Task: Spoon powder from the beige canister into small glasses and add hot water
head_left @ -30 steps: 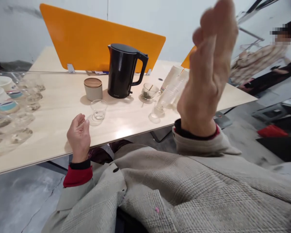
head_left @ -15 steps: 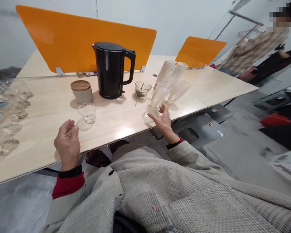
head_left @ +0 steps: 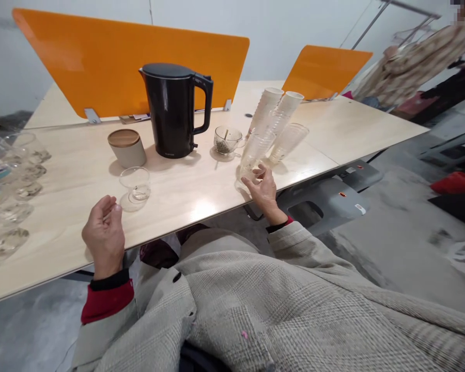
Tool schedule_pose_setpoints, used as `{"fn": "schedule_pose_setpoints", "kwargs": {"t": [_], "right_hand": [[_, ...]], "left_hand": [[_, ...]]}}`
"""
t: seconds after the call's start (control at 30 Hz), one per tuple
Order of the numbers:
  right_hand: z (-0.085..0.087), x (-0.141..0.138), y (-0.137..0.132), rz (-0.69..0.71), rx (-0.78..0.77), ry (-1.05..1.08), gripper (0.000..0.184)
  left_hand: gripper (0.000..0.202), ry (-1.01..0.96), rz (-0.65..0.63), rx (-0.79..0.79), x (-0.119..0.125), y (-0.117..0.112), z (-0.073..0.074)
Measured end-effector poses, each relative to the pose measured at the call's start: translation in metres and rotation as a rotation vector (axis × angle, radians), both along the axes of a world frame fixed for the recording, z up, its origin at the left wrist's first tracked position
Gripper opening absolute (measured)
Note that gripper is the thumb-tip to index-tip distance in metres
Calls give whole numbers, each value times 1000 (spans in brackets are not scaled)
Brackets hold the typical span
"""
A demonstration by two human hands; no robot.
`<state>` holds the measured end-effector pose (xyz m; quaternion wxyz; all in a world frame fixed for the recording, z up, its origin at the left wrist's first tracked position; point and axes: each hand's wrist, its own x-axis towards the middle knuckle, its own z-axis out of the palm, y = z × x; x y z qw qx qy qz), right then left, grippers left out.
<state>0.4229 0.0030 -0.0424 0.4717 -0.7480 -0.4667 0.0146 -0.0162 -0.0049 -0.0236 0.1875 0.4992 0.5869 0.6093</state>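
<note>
On the table's left, near the front edge, my left hand (head_left: 105, 230) rests loosely cupped and open, holding nothing. Beside its fingertips stands a clear plastic cup (head_left: 135, 181) with some dark bits at its bottom. My right hand (head_left: 264, 191) has its thumb and fingers curved around the near end of a clear plastic cup (head_left: 251, 164) at the front of the cup stacks; its exact outline is hard to see. Behind it are stacked white paper cups (head_left: 266, 106) and more clear cups (head_left: 289, 142). A glass cup (head_left: 228, 140) with dark leaves and a small stick stands to the left.
A black electric kettle (head_left: 174, 111) and a grey canister (head_left: 127, 150) with a wooden lid stand further back. Several clear cups (head_left: 17, 201) line the left side. Orange dividers (head_left: 132, 67) cross the table. Grey chairs (head_left: 325, 201) and a person (head_left: 418, 67) are at the right.
My right hand's thumb and fingers have drawn closer together around the near clear cup. My left hand keeps its cupped pose. The camera view has shifted slightly.
</note>
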Motion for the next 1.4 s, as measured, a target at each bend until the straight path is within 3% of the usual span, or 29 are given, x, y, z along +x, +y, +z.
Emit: {"fn": "schedule_pose_setpoints", "kwargs": {"t": [0.23, 0.33, 0.43, 0.57, 0.7, 0.8, 1.0, 1.17, 1.4], "right_hand": [[0, -5, -24, 9, 101, 5, 100], [7, -30, -49, 50, 243, -59, 82], [15, -64, -59, 264, 284, -130, 69], [27, -102, -26, 531, 105, -213, 79], [45, -141, 31, 723, -134, -300, 87], [55, -176, 53, 834, -308, -384, 95], [57, -213, 44, 840, -532, -502, 100], [56, -212, 42, 861, -566, -555, 100], [49, -213, 46, 865, -542, -564, 104]], "left_hand": [[39, 22, 16, -24, 3, -3, 6], [44, 23, 6, -49, 1, -2, 6], [56, 133, -30, -117, -3, 1, 4], [81, 418, -104, -201, -4, 2, 5], [93, 614, -118, -249, 1, 2, 6], [100, 763, -128, -295, 3, 4, 6], [110, 990, -176, -418, -3, 12, 13], [109, 1050, -206, -489, -3, 15, 21], [101, 1066, -205, -459, -1, 14, 17]]}}
